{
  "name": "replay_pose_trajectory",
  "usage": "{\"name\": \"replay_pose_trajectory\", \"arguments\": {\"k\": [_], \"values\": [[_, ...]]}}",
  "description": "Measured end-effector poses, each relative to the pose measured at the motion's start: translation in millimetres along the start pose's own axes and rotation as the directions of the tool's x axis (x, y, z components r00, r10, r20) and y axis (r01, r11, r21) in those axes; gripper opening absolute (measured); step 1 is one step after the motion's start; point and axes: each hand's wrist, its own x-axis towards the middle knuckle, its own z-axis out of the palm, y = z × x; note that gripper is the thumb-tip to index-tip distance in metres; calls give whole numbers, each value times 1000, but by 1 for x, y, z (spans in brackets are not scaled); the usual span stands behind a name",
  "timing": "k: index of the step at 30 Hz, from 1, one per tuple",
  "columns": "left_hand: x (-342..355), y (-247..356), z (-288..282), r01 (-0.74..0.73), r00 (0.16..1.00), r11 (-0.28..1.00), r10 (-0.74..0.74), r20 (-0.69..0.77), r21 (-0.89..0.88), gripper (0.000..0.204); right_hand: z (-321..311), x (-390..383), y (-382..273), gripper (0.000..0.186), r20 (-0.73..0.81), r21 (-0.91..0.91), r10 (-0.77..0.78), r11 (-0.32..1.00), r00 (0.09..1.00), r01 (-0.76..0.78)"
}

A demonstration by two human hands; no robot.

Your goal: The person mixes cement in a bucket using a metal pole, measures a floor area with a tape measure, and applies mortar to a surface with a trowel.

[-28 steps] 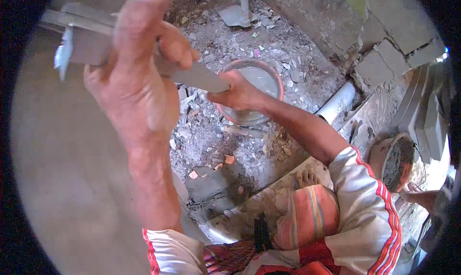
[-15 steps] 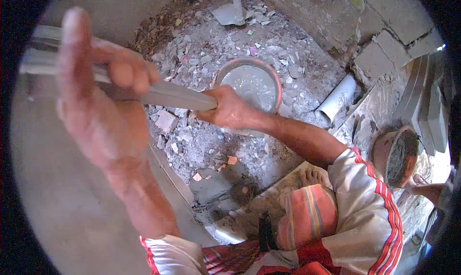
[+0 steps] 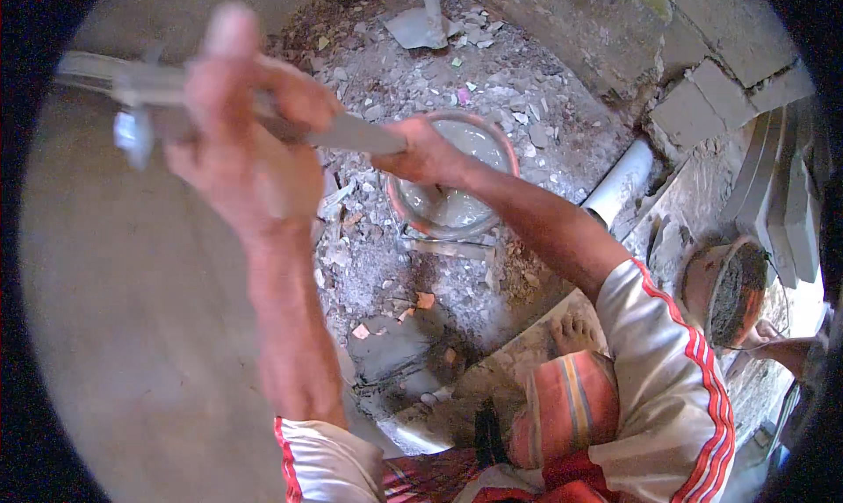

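Note:
My left hand (image 3: 250,152), slightly blurred, has its thumb raised and its fingers curled over a long grey straight bar (image 3: 351,132) that slants across the upper left. A smeared, shiny pale piece (image 3: 133,139) shows near the bar's left part. My right hand (image 3: 421,156) grips the bar's right end above a reddish bucket (image 3: 457,206) of watery grey mix, which stands on rubble (image 3: 421,279). A plain grey plastered surface (image 3: 140,283) fills the left side.
A shovel (image 3: 417,29) rests at the top. A pale pipe (image 3: 619,183), broken slabs (image 3: 702,104) and stacked grey boards (image 3: 773,196) lie rightward. A second bucket (image 3: 724,292) of mortar sits beside another person's leg (image 3: 781,354). My bare foot (image 3: 575,332) is below.
Both hands and the bar dipped down and leftward half a second ago; now they are higher again and further right, close to their position of a second ago.

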Motion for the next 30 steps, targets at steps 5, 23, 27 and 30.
{"name": "replay_pose_trajectory", "arguments": {"k": [5,23,27,30], "values": [[65,55,-19,164,955,915,-55,291,-368,29,-23,32,-53,14,-32,37,-7,999,999,8],[10,-19,-15,239,959,954,-261,-113,-179,34,22,-2,15,26,243,47,291,949,925,-311],[22,12,-18,66,997,951,-76,-18,-303,30,-9,2,-37,27,250,45,248,963,936,-267],[53,54,-35,82,995,972,-67,73,-220,24,-26,12,-82,27,207,12,200,978,958,-207]]}}
